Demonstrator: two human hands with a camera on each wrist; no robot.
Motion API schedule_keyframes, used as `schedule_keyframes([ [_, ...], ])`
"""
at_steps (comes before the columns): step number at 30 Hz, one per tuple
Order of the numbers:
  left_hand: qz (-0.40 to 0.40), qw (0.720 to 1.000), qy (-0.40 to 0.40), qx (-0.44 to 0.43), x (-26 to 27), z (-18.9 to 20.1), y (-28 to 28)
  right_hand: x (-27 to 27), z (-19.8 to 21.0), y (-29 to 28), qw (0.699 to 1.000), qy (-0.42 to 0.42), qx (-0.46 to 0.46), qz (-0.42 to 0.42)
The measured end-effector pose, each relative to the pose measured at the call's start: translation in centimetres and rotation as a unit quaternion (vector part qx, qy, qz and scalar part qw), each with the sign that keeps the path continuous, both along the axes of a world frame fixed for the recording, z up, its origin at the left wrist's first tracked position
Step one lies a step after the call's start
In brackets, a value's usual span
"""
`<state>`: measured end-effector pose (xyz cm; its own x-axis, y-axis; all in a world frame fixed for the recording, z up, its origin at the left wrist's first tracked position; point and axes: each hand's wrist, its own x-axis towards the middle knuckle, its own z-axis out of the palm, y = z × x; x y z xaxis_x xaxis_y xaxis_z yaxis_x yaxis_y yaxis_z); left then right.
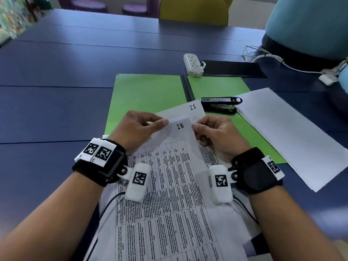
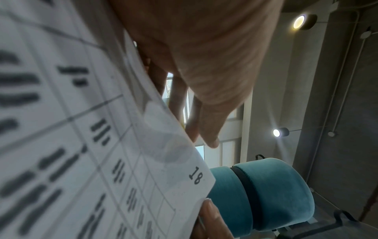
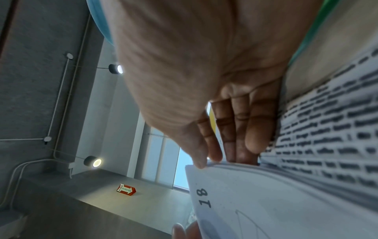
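Pinching a top corner each, the left hand (image 1: 139,127) and the right hand (image 1: 216,134) hold the printed bundle (image 1: 169,176), whose uppermost sheet is numbered 18. The left fingers (image 1: 160,123) are narrow, with the thumb over the paper and the rest under it. The right fingers (image 1: 199,128) are likewise closed on the sheet edges, as the right wrist view bears out. The bundle's far end is raised at centre, and its near end drapes toward 6 o'clock.

Progress, as judged: collation appears to be mid-course.
- Page 21 (image 1: 192,108) lies flat on the green folder (image 1: 146,95) at 12 o'clock from the hands, partly covered by the bundle.
- The squaring of the sheets looks to be in hand.
- The stapler (image 1: 219,106) sits at 1 o'clock, apart from both hands, so binding is not yet done.
- How many sheets remain to be ordered cannot be told.

Surface: a dark blue worktop (image 1: 56,72). It carries a stack of white sheets (image 1: 290,132) at 3 o'clock and a power strip (image 1: 193,65) at 12 o'clock beyond the folder.

Room: a yellow chair (image 1: 194,10) and purple chairs (image 1: 88,4) stand along the far side. A second person in a teal top (image 1: 308,25) is at 2 o'clock. The wrist views show a grey ceiling with round lamps (image 2: 302,21) and a fire sign (image 3: 126,189).
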<state>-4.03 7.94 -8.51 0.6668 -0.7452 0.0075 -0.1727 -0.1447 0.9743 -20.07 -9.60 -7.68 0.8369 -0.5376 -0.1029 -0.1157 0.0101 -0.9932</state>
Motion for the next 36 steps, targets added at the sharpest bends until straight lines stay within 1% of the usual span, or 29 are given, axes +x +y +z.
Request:
schedule_keyframes([
  [6,0.002,0.999,0.021,-0.026,-0.14,0.04,0.10,0.03,-0.24,-0.13,1.000,-0.006,-0.013,0.002],
  [12,-0.001,0.999,0.032,-0.016,-0.29,0.39,0.06,0.01,-0.32,-0.07,1.000,-0.012,0.001,-0.006],
  [15,-0.001,1.000,0.025,-0.010,-0.32,0.53,0.08,0.04,-0.32,-0.19,1.000,-0.010,-0.002,-0.002],
  [20,0.024,0.999,0.028,-0.006,-0.08,0.17,0.01,-0.03,-0.28,-0.10,1.000,-0.013,-0.001,0.005],
  [25,0.028,0.999,0.041,-0.008,-0.17,0.31,0.01,-0.12,-0.16,-0.07,1.000,-0.013,0.001,0.007],
  [28,0.018,0.998,0.057,-0.017,-0.23,0.25,0.04,-0.13,-0.21,-0.11,1.000,-0.011,0.001,0.004],
  [34,-0.009,0.999,0.050,0.012,0.34,-0.41,0.25,-0.10,-0.27,0.00,1.000,-0.015,0.002,0.006],
  [36,-0.017,0.998,0.057,0.008,0.33,-0.36,0.37,-0.12,-0.26,0.06,1.000,-0.016,0.003,0.004],
])
